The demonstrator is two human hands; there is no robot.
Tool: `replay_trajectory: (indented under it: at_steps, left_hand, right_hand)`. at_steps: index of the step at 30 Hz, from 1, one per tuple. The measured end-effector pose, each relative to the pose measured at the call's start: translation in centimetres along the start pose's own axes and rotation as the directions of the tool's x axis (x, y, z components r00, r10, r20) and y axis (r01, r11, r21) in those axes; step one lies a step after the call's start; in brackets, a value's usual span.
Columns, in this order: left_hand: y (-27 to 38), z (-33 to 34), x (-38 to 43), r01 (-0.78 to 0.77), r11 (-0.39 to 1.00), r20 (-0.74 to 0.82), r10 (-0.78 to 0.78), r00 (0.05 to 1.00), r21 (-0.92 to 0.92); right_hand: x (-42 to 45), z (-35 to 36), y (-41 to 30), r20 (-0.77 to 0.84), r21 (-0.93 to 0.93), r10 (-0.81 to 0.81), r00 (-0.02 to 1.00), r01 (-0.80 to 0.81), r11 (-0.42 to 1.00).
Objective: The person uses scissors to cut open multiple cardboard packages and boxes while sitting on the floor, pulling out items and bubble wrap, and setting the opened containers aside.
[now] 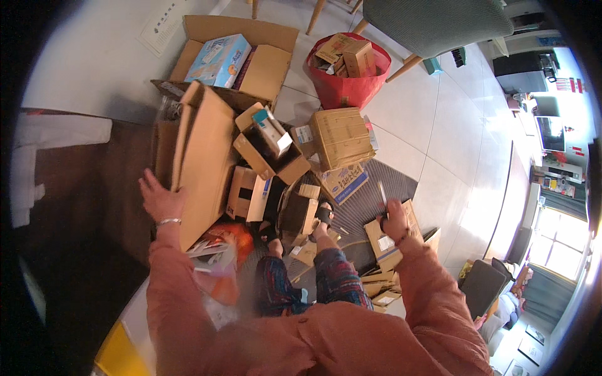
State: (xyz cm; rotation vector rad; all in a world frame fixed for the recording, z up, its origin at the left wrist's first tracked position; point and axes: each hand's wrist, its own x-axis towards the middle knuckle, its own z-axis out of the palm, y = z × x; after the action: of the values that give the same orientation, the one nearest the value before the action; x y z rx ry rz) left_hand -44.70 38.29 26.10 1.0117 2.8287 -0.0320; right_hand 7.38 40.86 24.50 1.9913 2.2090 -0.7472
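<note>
My left hand [162,202], fingers spread, is at the left edge of a large folded cardboard panel [207,155]. Its thumb side meets the board, or nearly so. In my right hand [397,222] is a slim bladed tool [382,191], apparently scissors with a dark handle loop, its blade pointing away from me. Flattened cardboard [383,242] lies below that hand. Between my feet stands a small open carton [298,211]. Beyond it, an open box [268,157] holds a white-and-teal packet [270,127]. A closed brown carton [345,138] sits to its right.
Ahead are a large open carton [268,70] with a light-blue box [218,58] inside and a red bag [345,89] of small boxes. A chair [432,23] stands at upper right. Plastic bags [218,263] lie by my left leg. A ribbed mat [390,176] is underfoot.
</note>
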Motion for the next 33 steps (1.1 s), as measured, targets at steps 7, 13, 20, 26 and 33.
replay_trajectory:
  at_steps: [7,13,20,26,33]
  left_hand:
    - [-7.0,5.6,5.4,0.068,0.972,0.050,-0.058,0.997,-0.223]
    - [-13.9,8.0,7.8,-0.067,0.935,0.047,0.089,0.995,-0.347]
    - [-17.2,7.7,8.9,-0.276,0.959,-0.069,0.271,0.960,-0.063]
    - [-20.2,7.3,9.9,-0.029,0.984,0.093,0.046,0.995,-0.174]
    - [-22.2,7.5,11.1,-0.095,0.980,0.063,0.108,0.992,-0.174]
  right_hand:
    - [24.2,-1.2,0.5,-0.068,-0.346,-0.112,0.991,0.082,0.935]
    - [37.8,1.1,1.6,-0.108,-0.422,-0.194,0.975,0.131,0.897]
    - [45.5,3.2,4.0,0.102,-0.698,-0.373,0.922,0.334,0.634]
    - [45.9,5.0,6.9,-0.064,-0.517,-0.323,0.944,0.246,0.820]
    - [37.9,5.5,14.3,-0.034,-0.641,0.109,0.993,-0.106,0.760]
